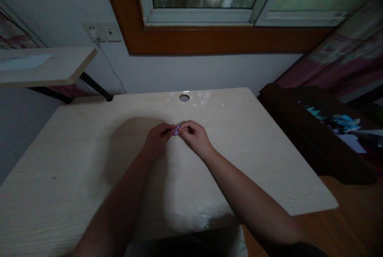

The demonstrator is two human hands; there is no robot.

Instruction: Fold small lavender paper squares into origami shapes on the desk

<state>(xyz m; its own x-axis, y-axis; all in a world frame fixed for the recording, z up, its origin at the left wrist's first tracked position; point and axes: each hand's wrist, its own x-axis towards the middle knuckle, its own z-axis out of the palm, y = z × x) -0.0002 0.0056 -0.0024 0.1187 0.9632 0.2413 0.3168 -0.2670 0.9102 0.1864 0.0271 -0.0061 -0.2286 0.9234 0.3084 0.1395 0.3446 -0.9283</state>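
Note:
Between my two hands, over the middle of the desk, is a small light-purple piece [176,129], thin and folded-looking like paper; its exact kind is too small to make out. My left hand [158,138] pinches it from the left with thumb and fingertips. From the right, my right hand [196,135] grips the same piece, its fingers curled and thumb pressed in. The fingertips of both hands nearly meet and cover much of the piece.
The pale wooden desk [89,141] has a round cable hole [184,97] near its back edge. A raised shelf [44,65] stands at the back left. Behind are a wall socket [101,32] with a cable and a window. Right of the desk is a dark wooden piece of furniture [302,137] carrying several items.

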